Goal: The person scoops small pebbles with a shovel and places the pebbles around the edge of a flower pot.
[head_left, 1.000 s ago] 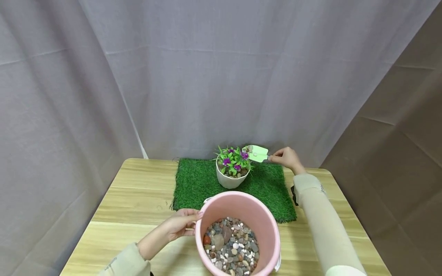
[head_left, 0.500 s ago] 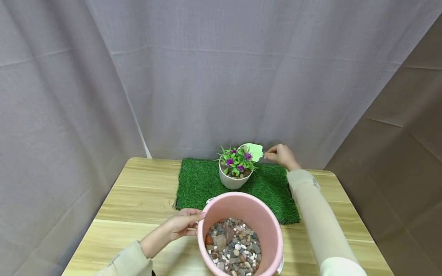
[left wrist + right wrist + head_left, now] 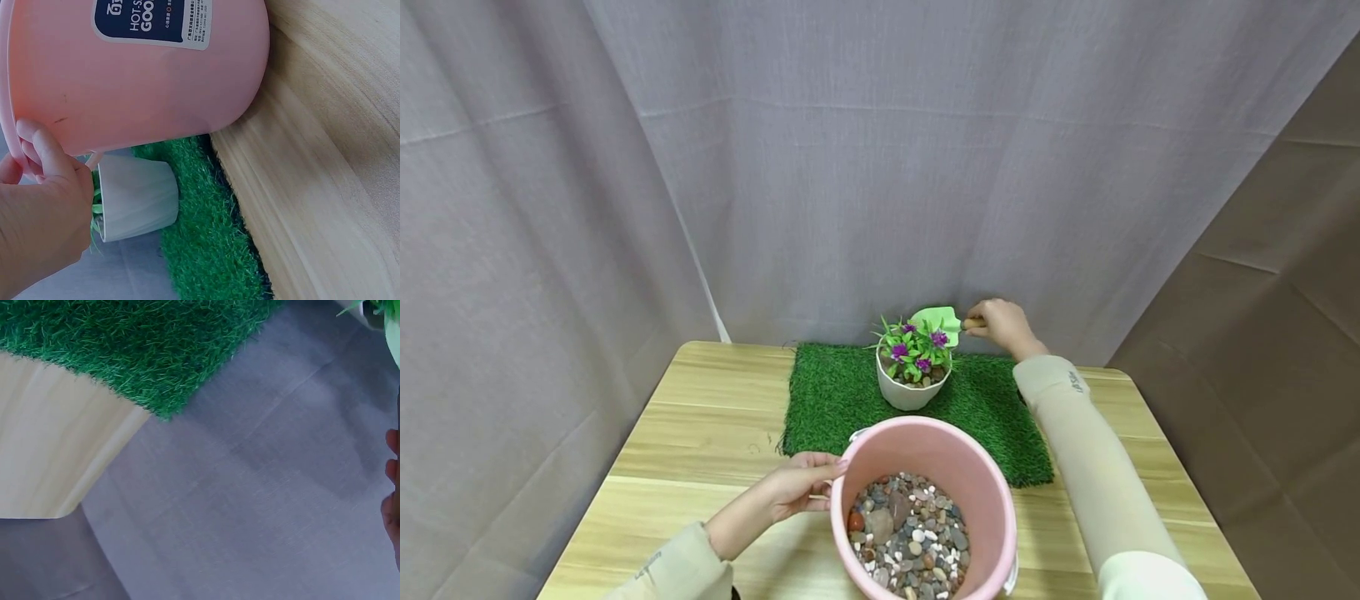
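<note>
A pink bucket (image 3: pixel 973 467) stands at the front of the table, with mixed pebbles (image 3: pixel 910 537) lying in its bottom. My left hand (image 3: pixel 797 485) pinches its left rim between thumb and fingers; the left wrist view shows the same hand (image 3: pixel 50 200) at the rim. Behind the bucket is a white flowerpot (image 3: pixel 908 395) holding a plant (image 3: pixel 904 350) with purple flowers. My right hand (image 3: pixel 1006 323) grips the wooden handle of a light green trowel (image 3: pixel 942 320). The trowel's blade is tilted over the pot's back right rim, its tip hidden behind the leaves.
An artificial grass mat (image 3: pixel 835 392) lies under the pot on the wooden table (image 3: pixel 715 425). Grey curtains (image 3: pixel 880 167) hang close behind the table's back edge. A white bucket handle (image 3: pixel 1011 575) hangs at the bucket's right side.
My right hand has moved left and slightly up with the trowel, whose blade has tipped over the pot. The pebbles seen on the blade earlier no longer show. My left hand stays on the bucket.
</note>
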### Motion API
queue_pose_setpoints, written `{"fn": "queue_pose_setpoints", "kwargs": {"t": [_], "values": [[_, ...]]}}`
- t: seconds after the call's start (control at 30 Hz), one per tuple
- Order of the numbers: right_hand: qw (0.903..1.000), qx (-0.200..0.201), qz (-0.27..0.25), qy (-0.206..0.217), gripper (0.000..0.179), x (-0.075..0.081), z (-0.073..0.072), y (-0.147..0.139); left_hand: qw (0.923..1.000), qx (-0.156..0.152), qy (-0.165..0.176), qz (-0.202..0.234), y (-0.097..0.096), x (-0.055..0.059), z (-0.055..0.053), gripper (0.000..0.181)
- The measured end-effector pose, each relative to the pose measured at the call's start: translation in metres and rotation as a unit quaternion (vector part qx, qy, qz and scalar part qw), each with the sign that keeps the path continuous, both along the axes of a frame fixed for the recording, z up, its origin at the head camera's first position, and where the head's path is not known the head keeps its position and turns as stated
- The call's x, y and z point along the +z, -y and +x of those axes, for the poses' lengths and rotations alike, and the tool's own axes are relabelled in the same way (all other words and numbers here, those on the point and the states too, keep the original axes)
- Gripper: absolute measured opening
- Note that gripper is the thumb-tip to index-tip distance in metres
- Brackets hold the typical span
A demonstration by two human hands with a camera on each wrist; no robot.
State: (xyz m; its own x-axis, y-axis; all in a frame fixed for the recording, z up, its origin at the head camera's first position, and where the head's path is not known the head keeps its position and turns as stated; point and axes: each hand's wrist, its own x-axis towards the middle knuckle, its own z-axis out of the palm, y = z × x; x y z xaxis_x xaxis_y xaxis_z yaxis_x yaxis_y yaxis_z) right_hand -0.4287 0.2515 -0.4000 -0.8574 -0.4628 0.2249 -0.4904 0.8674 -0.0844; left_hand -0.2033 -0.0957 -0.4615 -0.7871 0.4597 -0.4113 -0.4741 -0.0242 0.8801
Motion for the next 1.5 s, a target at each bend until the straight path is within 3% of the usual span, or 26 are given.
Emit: {"fn": "queue_pose_setpoints", "kwargs": {"t": [0.17, 0.5, 0.87, 1.2, 1.5], "values": [[0.9976, 0.027, 0.035, -0.053, 0.025, -0.001, 0.002, 0.009, 1.0000, -0.001, 0.002, 0.007, 0.000, 0.001, 0.001, 0.028], [0.9945, 0.023, 0.016, -0.101, 0.027, -0.001, 0.006, 0.013, 0.9999, 0.002, 0.002, 0.014, 0.001, 0.000, 0.002, 0.021], [0.9937, -0.001, 0.013, -0.111, 0.030, 0.009, 0.016, 0.006, 0.9999, 0.002, -0.001, 0.013, 0.000, 0.002, 0.003, 0.026], [0.9919, -0.046, -0.028, -0.115, 0.024, 0.022, 0.033, -0.010, 0.9999, 0.007, -0.002, 0.007, -0.001, 0.001, 0.004, 0.030], [0.9909, -0.056, -0.066, -0.102, 0.023, 0.037, 0.053, -0.021, 1.0000, 0.009, -0.001, 0.003, 0.000, -0.002, 0.004, 0.035]]}}
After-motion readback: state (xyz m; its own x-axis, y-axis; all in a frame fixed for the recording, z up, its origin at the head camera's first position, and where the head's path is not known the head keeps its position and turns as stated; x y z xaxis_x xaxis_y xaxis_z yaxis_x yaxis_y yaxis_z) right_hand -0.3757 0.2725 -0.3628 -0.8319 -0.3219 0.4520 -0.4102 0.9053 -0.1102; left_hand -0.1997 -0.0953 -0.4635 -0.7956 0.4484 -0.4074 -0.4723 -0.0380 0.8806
